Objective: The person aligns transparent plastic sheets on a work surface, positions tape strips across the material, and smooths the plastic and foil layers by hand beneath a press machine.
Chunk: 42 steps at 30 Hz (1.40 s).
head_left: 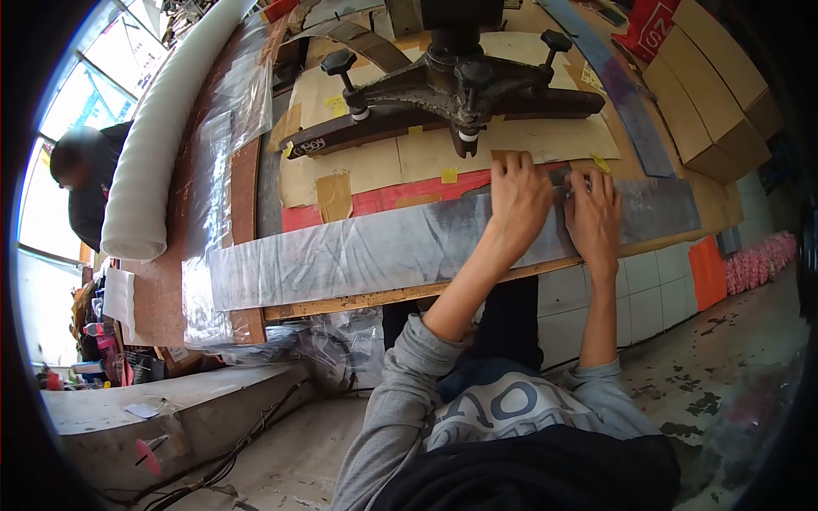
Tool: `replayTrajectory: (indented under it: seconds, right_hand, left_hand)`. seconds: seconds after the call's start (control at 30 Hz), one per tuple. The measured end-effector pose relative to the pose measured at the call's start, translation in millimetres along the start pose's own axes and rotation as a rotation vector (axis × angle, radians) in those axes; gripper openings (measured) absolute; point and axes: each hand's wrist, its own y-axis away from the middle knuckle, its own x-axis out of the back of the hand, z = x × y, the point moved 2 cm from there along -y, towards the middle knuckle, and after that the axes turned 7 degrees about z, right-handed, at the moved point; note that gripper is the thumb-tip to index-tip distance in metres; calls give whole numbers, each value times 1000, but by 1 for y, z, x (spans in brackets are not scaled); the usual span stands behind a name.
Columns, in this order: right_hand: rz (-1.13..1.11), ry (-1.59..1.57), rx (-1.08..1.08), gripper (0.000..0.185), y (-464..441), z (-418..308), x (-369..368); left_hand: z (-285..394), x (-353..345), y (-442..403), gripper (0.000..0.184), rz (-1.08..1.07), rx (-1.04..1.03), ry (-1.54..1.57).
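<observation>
My left hand (521, 198) reaches over the table edge with its fingers bent down and drawn together. Its fingertips meet a small brown piece (509, 156) at the near edge of a cream sheet (341, 167). Close by on the right, my right hand (595, 213) has curled fingers at the far edge of a long grey translucent strip (341, 260). What lies under the fingertips of either hand is hidden. A red band (383, 198) shows between the strip and the sheet. Beyond my hands stands a dark metal press head (464, 81) with black knobs.
A white foam roll (162, 162) lies along the left side, beside clear plastic film (217, 204). Cardboard boxes (703, 94) stand at the right. A blue-grey strip (618, 94) runs along the table there. Another person (94, 183) is at the far left.
</observation>
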Motion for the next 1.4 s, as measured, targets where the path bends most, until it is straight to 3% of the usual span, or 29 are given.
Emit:
replayTrajectory:
  seconds: [0.27, 0.47, 0.5, 0.57, 0.83, 1.13, 1.2, 1.3, 1.4]
  right_hand:
    - [-9, 96, -76, 18, -1, -2, 0]
    - [-24, 115, -88, 15, 0, -1, -1]
    - [-21, 116, -89, 14, 0, -1, -2]
    - [-23, 127, -95, 13, 0, -1, -1]
    - [-28, 139, -93, 11, 0, -1, -1]
    - [25, 139, -96, 10, 1, -4, -2]
    - [-29, 148, -113, 13, -1, -5, 1]
    - [21, 135, -90, 14, 1, -2, -4]
    - [67, 99, -81, 20, 2, -2, -6]
  left_hand:
    - [-89, 81, 54, 39, -58, 46, 2]
    - [-192, 146, 118, 43, -113, 111, -217]
    - [-208, 157, 130, 42, 23, 72, -212]
    - [-226, 188, 146, 41, -86, 196, -302]
    - [-271, 238, 184, 43, -89, 437, -510]
    - [-303, 268, 223, 35, -61, 451, -684]
    - [-308, 270, 234, 30, -34, 457, -551]
    - [-288, 270, 231, 18, -86, 491, -487]
    - [-227, 273, 209, 17, -39, 492, -419]
